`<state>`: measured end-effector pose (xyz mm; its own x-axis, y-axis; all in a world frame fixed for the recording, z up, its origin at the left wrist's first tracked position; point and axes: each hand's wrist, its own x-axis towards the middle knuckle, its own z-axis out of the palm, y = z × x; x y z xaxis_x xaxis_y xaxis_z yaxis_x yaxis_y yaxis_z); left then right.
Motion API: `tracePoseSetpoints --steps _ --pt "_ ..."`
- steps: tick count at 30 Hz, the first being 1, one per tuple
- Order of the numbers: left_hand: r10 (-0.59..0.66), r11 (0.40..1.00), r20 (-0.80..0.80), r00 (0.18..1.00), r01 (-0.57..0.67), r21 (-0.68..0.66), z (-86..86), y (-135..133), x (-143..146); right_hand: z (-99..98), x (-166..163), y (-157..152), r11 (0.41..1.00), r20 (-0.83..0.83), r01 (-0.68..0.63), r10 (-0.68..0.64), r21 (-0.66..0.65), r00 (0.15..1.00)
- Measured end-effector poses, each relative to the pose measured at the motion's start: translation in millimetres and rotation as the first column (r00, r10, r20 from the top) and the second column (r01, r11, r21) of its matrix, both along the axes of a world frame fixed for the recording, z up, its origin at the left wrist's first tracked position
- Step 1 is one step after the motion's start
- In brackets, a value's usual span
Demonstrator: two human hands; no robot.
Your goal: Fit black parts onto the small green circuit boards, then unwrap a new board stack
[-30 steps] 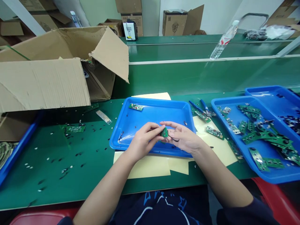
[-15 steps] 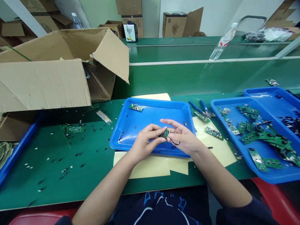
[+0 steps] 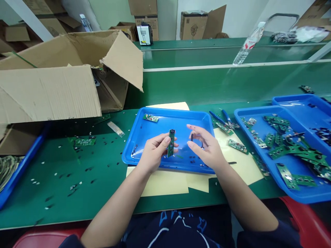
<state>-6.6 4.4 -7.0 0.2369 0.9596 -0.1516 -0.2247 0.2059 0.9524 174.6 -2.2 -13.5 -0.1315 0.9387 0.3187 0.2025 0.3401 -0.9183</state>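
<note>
A narrow green circuit board (image 3: 171, 143) is pinched upright between the thumb and fingers of my left hand (image 3: 152, 153). Opposite it, a short distance to the right, my right hand (image 3: 208, 146) is curled with thumb and forefinger apart. A thin dark curved piece (image 3: 191, 137) shows within the right hand's fingers; its kind is partly hidden. Both hands are above a blue tray (image 3: 126, 151) with small dark bits scattered in it. Another circuit board (image 3: 150, 118) lies at that tray's back left.
Blue-handled pliers (image 3: 218, 118) and loose boards lie right of the tray, on yellow paper (image 3: 162, 182). Further right, a second blue tray (image 3: 278, 179) holds several circuit boards. A large cardboard box (image 3: 49, 93) stands at back left. Crumbs litter the green table (image 3: 103, 193).
My hands have moved apart. The board, earlier between both hands, is now upright in my left hand alone, and the right hand has drawn back to the right.
</note>
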Motion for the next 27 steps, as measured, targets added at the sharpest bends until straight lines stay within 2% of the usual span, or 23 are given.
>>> tracePoseSetpoints --steps 3,7,12,17,23,27 --pt "-0.108 0.993 0.04 0.993 0.11 -0.048 0.3 -2 2 0.2 0 -1 0.981 0.144 0.076 -0.102 0.177 0.984" --pt "-0.188 0.98 0.052 0.981 0.191 -0.06 0.2 -5 6 -2.1 -4 0 0.955 0.122 0.118 -0.156 0.273 0.98" --pt "-0.22 0.97 0.063 0.973 0.225 -0.092 1.5 -6 8 -3.9 -6 1 0.941 0.129 0.118 -0.166 0.316 0.978" --pt "-0.208 0.971 0.094 0.974 0.217 -0.098 4.7 -6 10 -5.0 -7 0 0.901 0.143 0.146 -0.222 0.409 0.965" --pt "-0.26 0.952 0.043 0.965 0.263 -0.154 -3.2 -6 7 -6.4 0 5 0.917 0.253 0.003 -0.113 0.399 0.961" --pt "-0.35 0.933 -0.042 0.936 0.344 -0.108 -5.2 -4 5 -10.1 4 10 0.923 0.33 -0.028 -0.108 0.383 0.938"
